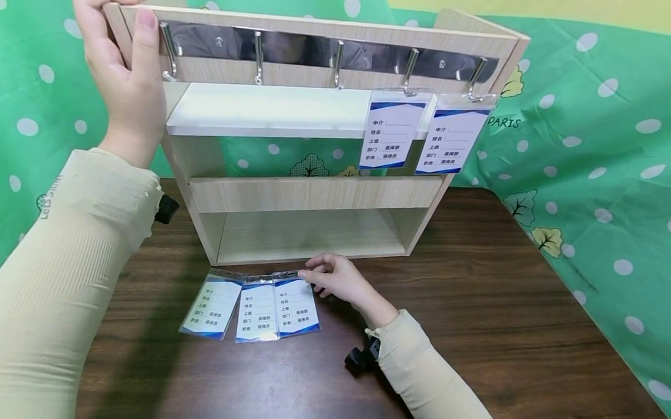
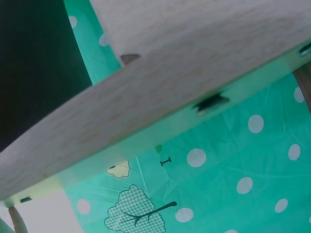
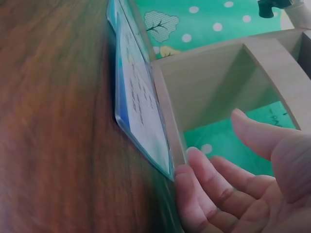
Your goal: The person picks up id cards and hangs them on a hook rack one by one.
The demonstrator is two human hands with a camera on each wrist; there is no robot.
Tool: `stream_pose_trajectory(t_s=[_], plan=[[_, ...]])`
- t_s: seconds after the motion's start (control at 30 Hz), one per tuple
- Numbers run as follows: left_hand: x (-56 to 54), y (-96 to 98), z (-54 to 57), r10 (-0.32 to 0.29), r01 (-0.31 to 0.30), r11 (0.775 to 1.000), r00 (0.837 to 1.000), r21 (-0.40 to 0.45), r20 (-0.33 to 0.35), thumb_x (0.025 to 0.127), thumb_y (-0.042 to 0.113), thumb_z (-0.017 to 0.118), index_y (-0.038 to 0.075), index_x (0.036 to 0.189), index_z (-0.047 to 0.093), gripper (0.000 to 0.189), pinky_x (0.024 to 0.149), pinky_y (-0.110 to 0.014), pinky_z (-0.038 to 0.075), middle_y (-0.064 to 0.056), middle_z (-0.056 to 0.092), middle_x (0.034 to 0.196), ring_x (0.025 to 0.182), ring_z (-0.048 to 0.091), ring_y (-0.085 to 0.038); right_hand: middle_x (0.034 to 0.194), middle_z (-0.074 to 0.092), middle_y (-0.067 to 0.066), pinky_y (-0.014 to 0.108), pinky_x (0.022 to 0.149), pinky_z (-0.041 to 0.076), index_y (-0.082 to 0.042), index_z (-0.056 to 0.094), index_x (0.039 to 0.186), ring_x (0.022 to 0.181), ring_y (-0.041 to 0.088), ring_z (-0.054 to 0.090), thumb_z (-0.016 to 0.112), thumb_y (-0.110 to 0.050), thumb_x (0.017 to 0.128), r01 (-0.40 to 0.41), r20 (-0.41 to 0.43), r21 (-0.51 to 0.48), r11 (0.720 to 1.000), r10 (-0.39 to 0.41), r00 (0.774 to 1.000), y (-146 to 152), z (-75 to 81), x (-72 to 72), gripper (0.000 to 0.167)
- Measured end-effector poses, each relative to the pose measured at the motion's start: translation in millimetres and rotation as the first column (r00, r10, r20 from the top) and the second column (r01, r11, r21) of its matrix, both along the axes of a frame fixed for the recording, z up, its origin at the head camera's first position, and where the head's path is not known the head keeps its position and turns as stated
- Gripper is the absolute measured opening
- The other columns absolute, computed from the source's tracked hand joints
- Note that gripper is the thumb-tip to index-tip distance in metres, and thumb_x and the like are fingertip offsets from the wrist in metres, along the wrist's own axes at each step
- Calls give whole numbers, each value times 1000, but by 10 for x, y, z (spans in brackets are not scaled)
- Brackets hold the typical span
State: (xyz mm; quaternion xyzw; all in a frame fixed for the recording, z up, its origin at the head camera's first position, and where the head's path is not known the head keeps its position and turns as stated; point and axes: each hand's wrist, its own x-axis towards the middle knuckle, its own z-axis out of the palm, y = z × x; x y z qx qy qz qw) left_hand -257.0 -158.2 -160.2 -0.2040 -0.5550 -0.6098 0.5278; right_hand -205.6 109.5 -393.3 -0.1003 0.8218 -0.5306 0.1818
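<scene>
My left hand point(image 1: 120, 82) grips the upper left corner of a pale wooden shelf unit point(image 1: 314, 193), its thumb on the front rail. Three clear-sleeved name badges lie on the table before it: a left badge point(image 1: 210, 307), a middle badge point(image 1: 256, 314) and a right badge point(image 1: 297, 307), the last two overlapping. At the top corner of the right badge are the fingertips of my right hand point(image 1: 341, 282). In the right wrist view, its thumb stands apart from the loosely bent fingers point(image 3: 199, 172), close beside a badge edge point(image 3: 146, 153).
A metal hook strip point(image 1: 296, 51) with several hooks crosses the unit's top rail. From its two rightmost hooks hang an inner badge point(image 1: 392, 134) and an outer badge point(image 1: 449, 139). The unit stands on a dark wooden table point(image 1: 531, 339), with a green dotted cloth point(image 1: 609, 151) behind.
</scene>
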Motion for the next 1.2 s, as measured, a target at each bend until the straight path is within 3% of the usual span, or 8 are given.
stream_pose_trajectory(t_s=[0.37,0.67,0.93,1.2], plan=[[15,-13,-6,-25,26,1000,999,14,-27,89,3,47,11,97,51,12,90,-23,42,-2,56,106,101,54,-18,84,63,6,30,59,55,-4,60,129,67,16,59,75,-27,88,-100,27,72,992,98,995,-43,-83,-166,49],[27,8,-4,-33,34,999,999,12,-35,89,3,48,12,97,52,12,91,-24,43,-3,56,106,103,54,-19,77,51,1,25,48,51,-9,59,133,57,13,50,82,-23,80,-155,4,234,960,159,987,-136,-50,-223,60],[34,21,21,-28,28,1000,999,11,-16,89,2,47,12,96,51,12,91,-23,42,-2,56,106,104,53,-18,69,50,0,26,45,48,-10,59,134,48,11,44,87,-15,74,-161,-29,311,937,178,984,-169,-40,-208,66],[34,17,2,-23,23,1000,1000,-2,-10,90,3,47,12,98,51,13,94,-23,41,-2,55,109,105,53,-18,69,44,1,26,43,47,-10,65,120,47,12,40,88,-12,72,-141,-29,336,931,160,987,-157,-58,-195,53]])
